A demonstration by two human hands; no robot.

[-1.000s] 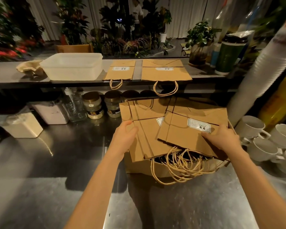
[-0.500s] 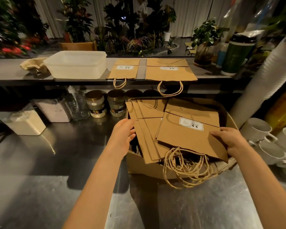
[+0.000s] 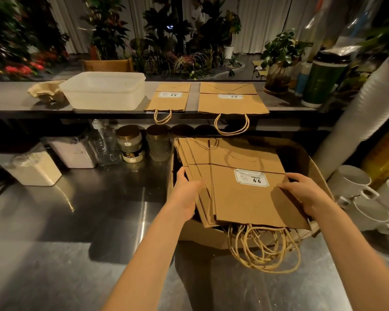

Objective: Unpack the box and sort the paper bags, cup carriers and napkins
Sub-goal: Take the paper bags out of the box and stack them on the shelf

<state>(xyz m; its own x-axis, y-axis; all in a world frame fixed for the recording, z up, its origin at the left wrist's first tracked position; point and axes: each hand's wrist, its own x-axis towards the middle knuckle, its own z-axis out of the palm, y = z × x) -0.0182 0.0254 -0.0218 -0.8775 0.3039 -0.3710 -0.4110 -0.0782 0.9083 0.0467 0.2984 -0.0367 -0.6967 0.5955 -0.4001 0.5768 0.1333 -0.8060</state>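
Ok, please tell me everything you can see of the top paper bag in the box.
The top paper bag is flat, folded brown paper with a white label showing two digits. It lies on a fanned stack of bags over the open cardboard box, cord handles hanging past the near edge. The left hand holds the stack's left side; the right hand grips the bag's right edge.
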